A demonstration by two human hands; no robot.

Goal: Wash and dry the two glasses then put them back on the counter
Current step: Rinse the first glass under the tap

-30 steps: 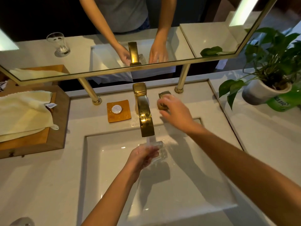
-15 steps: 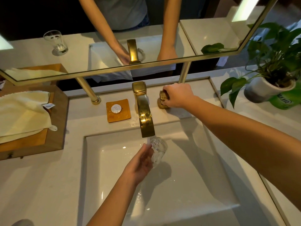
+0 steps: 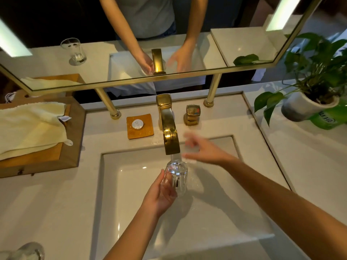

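The spout [image 3: 170,136] is arching over the sink's [image 3: 131,203] back edge, barring a straight pass across. Just under its mouth the left hand [image 3: 159,196] is holding a glass [image 3: 176,175], filling the middle. Just right of the spout the blurred right hand [image 3: 204,151] is hovering. Nearer than that, the basin is lying open. A knob [image 3: 191,115] is standing right of the spout, a soap dish [image 3: 139,126] left. Far left a tray [image 3: 74,151] with a towel [image 3: 32,126] is taking up the bench [image 3: 47,203]; nearer, bare bench is running to a second glass [image 3: 28,252]. Behind the spout two posts [image 3: 107,102] are carrying a mirror [image 3: 131,81]. Far right a plant [image 3: 311,72] is standing.
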